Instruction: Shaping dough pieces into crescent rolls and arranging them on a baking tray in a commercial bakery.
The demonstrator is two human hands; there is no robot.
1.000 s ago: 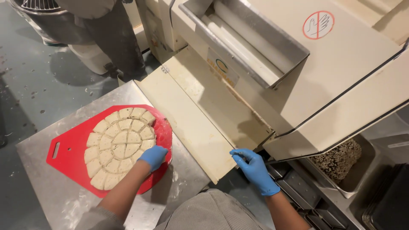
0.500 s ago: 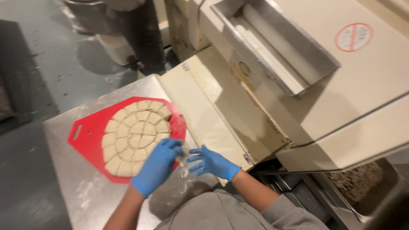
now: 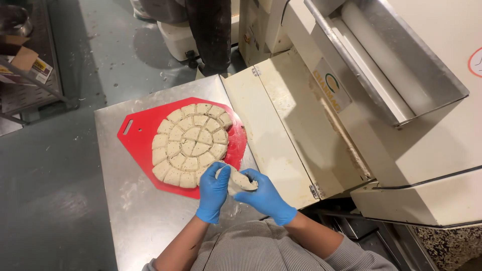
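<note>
Both hands now together at near edge of red board (image 3: pixel 138 145): left hand (image 3: pixel 213 190) and right hand (image 3: pixel 263 195) pinch one dough piece (image 3: pixel 240 180) between fingertips (soft, light, likely sticky); cradle gently from underneath.

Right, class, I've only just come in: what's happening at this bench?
A person in blue gloves is working a single piece of dough between both hands, the left hand and the right hand closed around it at the near edge of a red tray. On the tray lies a round of dough cut into many segments. The tray rests on a floury steel table, beside a large cream-coloured dough machine.
</note>
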